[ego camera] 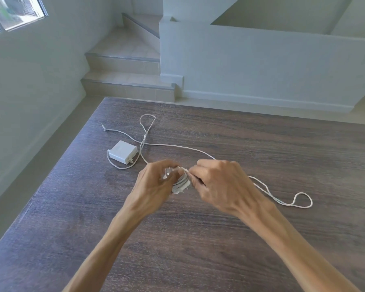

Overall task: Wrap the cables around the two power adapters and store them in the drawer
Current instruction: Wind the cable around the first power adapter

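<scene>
so the dark wood table [198,239] filled my view. second adapter [123,152] lay flat on it, far left, untouched, its cable [144,131] looped loose beside it. left hand [154,182] gripped the first adapter [180,184], partly wound, above the table. right hand [217,182] pinched its cable [282,199], whose slack trailed right on the table.

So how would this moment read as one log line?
step: wrapping first adapter | left hand: holds adapter | right hand: winds cable | second adapter: on table, unwrapped
</scene>
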